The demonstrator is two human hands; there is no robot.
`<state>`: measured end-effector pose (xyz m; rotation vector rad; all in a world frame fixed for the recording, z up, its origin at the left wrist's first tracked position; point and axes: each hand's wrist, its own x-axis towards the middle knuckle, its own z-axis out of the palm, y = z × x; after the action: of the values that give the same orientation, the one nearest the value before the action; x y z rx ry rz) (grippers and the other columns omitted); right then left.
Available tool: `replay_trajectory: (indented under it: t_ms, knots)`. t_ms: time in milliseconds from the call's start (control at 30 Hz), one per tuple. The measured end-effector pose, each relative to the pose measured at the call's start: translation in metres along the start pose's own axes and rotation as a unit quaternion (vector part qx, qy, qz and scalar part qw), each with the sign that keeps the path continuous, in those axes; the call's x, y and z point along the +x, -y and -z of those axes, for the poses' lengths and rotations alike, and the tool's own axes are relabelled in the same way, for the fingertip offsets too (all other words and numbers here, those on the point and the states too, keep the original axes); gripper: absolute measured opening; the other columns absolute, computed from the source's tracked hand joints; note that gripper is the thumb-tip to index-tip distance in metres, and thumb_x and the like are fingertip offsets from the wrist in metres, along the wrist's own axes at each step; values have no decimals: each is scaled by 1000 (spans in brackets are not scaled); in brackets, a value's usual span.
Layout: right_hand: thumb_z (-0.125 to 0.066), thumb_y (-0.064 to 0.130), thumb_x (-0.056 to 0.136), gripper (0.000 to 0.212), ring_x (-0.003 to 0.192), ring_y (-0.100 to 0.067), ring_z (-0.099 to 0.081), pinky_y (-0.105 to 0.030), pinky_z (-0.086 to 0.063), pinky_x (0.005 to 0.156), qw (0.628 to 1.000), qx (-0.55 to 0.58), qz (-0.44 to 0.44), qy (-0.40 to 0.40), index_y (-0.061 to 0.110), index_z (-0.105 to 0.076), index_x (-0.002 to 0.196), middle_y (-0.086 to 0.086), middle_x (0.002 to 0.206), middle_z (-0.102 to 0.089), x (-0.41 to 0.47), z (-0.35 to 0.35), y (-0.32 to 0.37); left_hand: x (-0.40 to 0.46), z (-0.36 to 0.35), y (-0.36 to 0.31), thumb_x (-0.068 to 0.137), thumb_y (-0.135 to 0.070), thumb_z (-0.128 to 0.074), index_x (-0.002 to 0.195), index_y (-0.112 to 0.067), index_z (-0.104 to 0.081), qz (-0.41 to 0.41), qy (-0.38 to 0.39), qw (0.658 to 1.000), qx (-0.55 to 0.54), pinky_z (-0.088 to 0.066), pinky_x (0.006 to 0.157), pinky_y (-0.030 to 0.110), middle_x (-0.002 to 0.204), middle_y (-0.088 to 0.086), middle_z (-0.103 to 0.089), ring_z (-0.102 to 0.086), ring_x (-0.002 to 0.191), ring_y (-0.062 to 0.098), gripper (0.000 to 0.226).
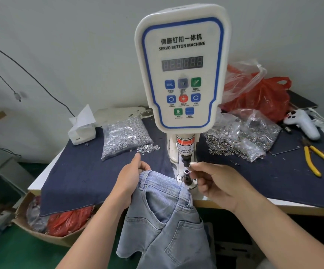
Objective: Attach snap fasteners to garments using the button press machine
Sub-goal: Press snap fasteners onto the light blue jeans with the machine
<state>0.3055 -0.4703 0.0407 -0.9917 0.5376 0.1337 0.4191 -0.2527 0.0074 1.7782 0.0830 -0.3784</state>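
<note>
A white servo button machine point(182, 70) stands at the table's middle, its punch above a small lower die point(186, 172). Light blue jeans point(163, 220) hang over the table's front edge, waistband up beside the die. My left hand point(132, 175) grips the waistband at its left end, index finger pointing toward loose silver caps. My right hand point(213, 181) pinches a small silver snap piece point(192, 164) between thumb and forefinger, just right of the die and under the punch.
A clear bag of silver caps point(124, 136) lies left of the machine, bags of ring fasteners point(240, 138) right. Yellow-handled pliers point(320, 160), a white handheld device point(302, 121), a red plastic bag point(265, 94) and a tissue box point(82, 129) sit on the dark cloth point(79, 171).
</note>
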Motion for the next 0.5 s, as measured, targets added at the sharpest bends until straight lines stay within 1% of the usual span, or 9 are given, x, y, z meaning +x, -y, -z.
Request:
replay_trajectory:
  t_ms: [100, 233, 333, 500]
  knots:
    - [-72, 5, 88, 9, 42, -7, -51, -15, -39, 37, 998, 49, -37, -8, 0, -74, 81, -12, 67, -69, -1, -7, -2, -4, 1, -2, 109, -61, -35, 59, -22, -66, 4, -1, 1000, -15, -41, 60, 32, 56, -2, -58, -52, 47, 10, 70]
    - [-70, 5, 90, 30, 44, -7, -55, -16, -44, 39, 996, 74, -51, -2, 3, -78, 61, -14, 70, -72, -1, -7, 0, -12, 1, -3, 109, -58, -39, 60, -20, -66, 22, 1, 997, -78, -41, 58, 32, 61, 2, -61, -52, 51, 15, 68]
    - [-69, 6, 92, 35, 44, -7, -55, -17, -45, 39, 994, 90, -58, 6, 2, -77, 58, -13, 69, -72, -1, -9, -1, -19, 1, -1, 109, -55, -42, 57, -21, -65, 35, -9, 994, -108, -42, 59, 32, 61, 1, -60, -53, 51, 15, 66]
    - [-67, 6, 93, 39, 43, -8, -54, -17, -45, 39, 994, 97, -48, 2, 2, -76, 55, -13, 66, -71, -1, -11, -3, -27, 2, -4, 110, -52, -43, 57, -21, -64, 49, -8, 992, -112, -44, 58, 31, 61, 1, -59, -54, 50, 14, 65]
